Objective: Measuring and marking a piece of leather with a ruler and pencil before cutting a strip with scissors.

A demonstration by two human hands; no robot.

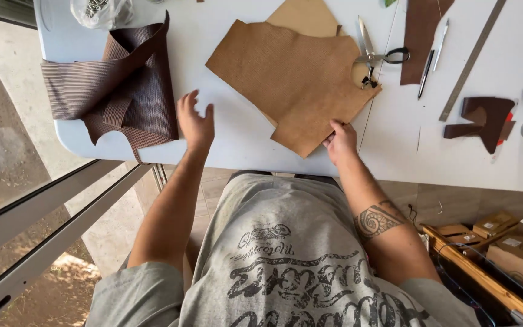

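A tan leather piece (301, 75) lies flat on the white table (237, 139). My right hand (341, 140) pinches its near corner at the table's front edge. My left hand (195, 121) hovers open over bare tabletop, fingers spread, between the tan piece and a dark brown ribbed leather piece (122, 85) that hangs partly over the table's left end. Scissors (373, 54) rest on the tan leather's far right edge.
A long brown leather strip (422, 33), two pens (431, 60), a metal ruler (472, 60) and dark brown cut pieces (485, 118) lie to the right. A clear bag (101, 11) sits at the back left. Small boxes (513, 242) stand on the floor at right.
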